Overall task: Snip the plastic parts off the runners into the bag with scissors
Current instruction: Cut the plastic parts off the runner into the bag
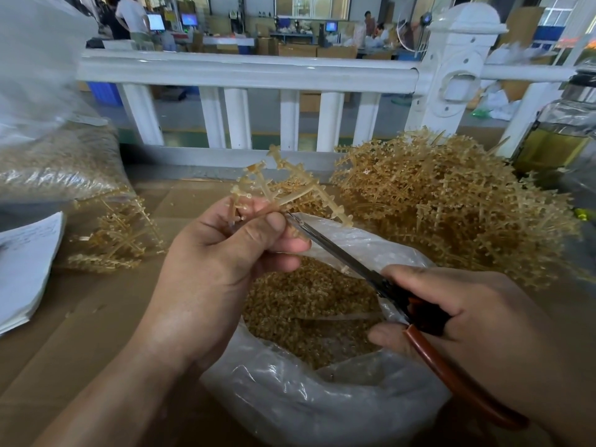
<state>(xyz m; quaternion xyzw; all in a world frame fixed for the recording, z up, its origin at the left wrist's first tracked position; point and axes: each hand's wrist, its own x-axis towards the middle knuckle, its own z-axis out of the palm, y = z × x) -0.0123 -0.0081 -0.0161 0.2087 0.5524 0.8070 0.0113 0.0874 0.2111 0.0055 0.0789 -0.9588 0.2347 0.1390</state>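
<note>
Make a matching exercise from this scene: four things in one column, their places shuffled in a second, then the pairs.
Things
1. amber plastic runner with branching arms
2. steel scissors with red-brown handles
3. clear plastic bag of snipped amber parts
4. stack of white paper sheets

Places
A. lying at the far left
B. gripped by the right hand
C. open beneath both hands
D. pinched by the left hand

Pairs: 1-D, 2-B, 3-C, 4-A

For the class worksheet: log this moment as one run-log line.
left hand: holds runner above bag | right hand: grips scissors, blade tips at runner | bag: open, holding snipped parts
</note>
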